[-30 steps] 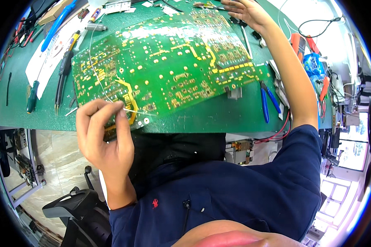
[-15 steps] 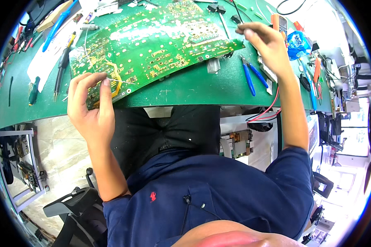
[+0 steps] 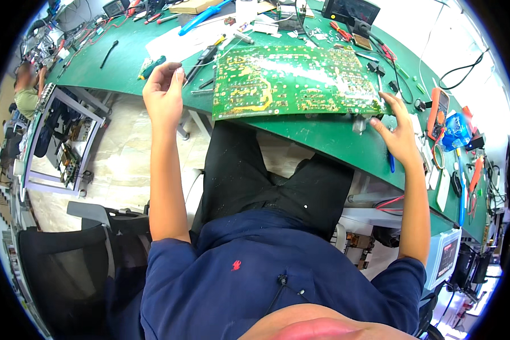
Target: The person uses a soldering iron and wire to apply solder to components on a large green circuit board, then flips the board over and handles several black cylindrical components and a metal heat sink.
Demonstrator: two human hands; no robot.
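Observation:
A large green circuit board (image 3: 294,85) lies on the green bench, its near edge close to the bench's front edge. My left hand (image 3: 165,95) is raised left of the board, thumb and forefinger pinched on a thin wire (image 3: 201,66) that runs toward a small tube (image 3: 243,37). At the board's right corner is my right hand (image 3: 401,135), thumb and fingers apart around that corner; whether they touch it I cannot tell. Blue-handled cutters (image 3: 391,162) are mostly hidden by this hand. Beyond the left hand rests a soldering iron (image 3: 205,56) with a black handle.
A green screwdriver (image 3: 153,67) lies beyond my left hand. On the right are an orange multimeter (image 3: 438,113) and a blue packet (image 3: 458,131). A dark screen (image 3: 352,10) stands at the back. An office chair (image 3: 68,266) is at the lower left.
The view has swung to the left. My left hand has moved off the board's left end, still pinching the wire. My right hand has come down to the board's right corner.

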